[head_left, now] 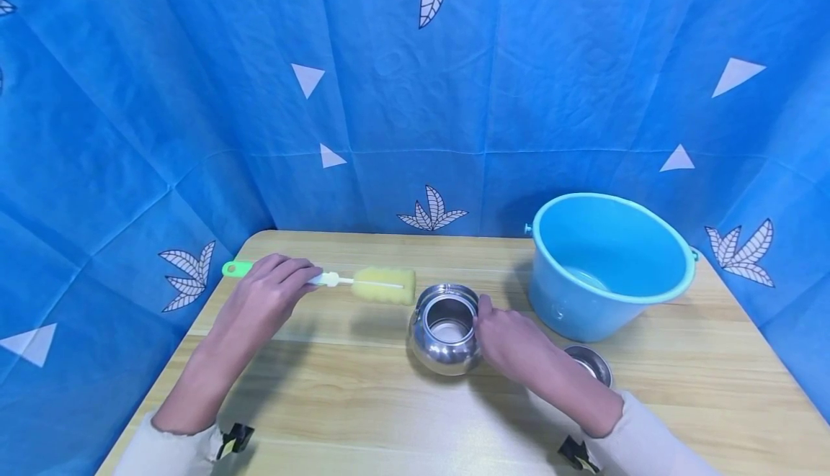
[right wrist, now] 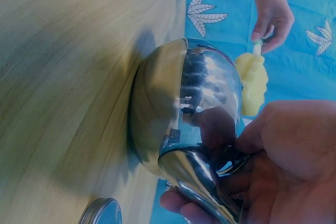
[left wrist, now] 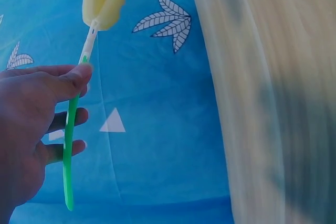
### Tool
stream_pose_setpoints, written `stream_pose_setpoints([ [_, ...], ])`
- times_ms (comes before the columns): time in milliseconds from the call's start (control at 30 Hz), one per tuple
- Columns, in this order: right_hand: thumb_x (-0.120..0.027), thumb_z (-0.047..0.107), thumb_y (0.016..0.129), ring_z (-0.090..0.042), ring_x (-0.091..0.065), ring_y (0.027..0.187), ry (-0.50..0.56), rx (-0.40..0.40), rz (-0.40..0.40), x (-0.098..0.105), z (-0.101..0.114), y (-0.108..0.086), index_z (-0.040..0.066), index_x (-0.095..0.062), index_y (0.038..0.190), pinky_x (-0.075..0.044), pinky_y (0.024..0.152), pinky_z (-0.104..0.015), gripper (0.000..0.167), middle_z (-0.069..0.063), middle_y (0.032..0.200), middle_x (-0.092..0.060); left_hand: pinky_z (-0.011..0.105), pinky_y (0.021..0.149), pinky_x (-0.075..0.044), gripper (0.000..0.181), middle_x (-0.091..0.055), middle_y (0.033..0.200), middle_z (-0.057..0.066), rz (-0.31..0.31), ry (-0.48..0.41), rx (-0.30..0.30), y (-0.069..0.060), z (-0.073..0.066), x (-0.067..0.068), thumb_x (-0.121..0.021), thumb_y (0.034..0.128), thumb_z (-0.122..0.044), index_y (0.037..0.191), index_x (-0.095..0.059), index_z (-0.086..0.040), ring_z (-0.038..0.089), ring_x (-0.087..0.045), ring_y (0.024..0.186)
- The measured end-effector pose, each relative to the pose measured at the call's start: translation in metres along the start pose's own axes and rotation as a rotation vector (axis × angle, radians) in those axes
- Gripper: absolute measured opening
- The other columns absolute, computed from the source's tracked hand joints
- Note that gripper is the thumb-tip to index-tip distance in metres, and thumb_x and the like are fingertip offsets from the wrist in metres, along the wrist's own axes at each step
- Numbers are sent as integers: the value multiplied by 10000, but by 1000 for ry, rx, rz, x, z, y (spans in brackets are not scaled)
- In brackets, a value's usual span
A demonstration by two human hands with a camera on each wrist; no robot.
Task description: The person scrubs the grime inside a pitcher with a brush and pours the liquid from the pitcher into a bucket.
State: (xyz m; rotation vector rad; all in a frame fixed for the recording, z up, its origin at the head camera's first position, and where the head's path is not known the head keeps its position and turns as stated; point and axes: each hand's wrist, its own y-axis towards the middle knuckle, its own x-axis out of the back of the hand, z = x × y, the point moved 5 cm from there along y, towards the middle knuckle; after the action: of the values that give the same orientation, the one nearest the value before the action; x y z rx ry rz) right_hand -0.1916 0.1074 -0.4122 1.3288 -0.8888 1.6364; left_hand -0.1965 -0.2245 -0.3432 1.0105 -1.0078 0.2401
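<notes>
My left hand (head_left: 269,292) pinches the green and white handle (left wrist: 71,129) of a brush between thumb and fingers. The brush's yellow sponge head (head_left: 384,285) hangs above the table, just left of a shiny steel kettle (head_left: 447,353). The kettle stands lidless on the table, its round mouth facing up. My right hand (head_left: 512,339) grips the kettle on its right side; in the right wrist view the fingers (right wrist: 181,203) curl round the spout (right wrist: 202,182). A round steel lid (head_left: 593,364) lies on the table, partly hidden by my right forearm.
A light blue bucket (head_left: 583,310) stands at the back right of the wooden table (head_left: 337,418), behind the lid. Blue cloth (head_left: 415,101) with leaf and triangle prints hangs behind the table and at both sides.
</notes>
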Motion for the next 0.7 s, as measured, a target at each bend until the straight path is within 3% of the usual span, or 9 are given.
stream_pose_setpoints([
  [433,-462,172,1100,-272,-682,670,-4,-2,7,1,0,-1,-170,-462,1382,-567,556,-338,443,-142,763,-666,468,927,-598,332,-782,1092,128,14,-9,50,-13,10,-13,-855,809,-61,1129,-766,-50,287,-709,991],
  [700,-462,156,1095,-269,-683,667,-32,11,2,0,0,-1,-181,-455,1388,-564,546,-325,446,-146,775,-674,429,835,-616,295,-784,1041,125,-32,-35,23,-20,18,-27,-856,799,-35,1083,-776,-38,273,-713,926],
])
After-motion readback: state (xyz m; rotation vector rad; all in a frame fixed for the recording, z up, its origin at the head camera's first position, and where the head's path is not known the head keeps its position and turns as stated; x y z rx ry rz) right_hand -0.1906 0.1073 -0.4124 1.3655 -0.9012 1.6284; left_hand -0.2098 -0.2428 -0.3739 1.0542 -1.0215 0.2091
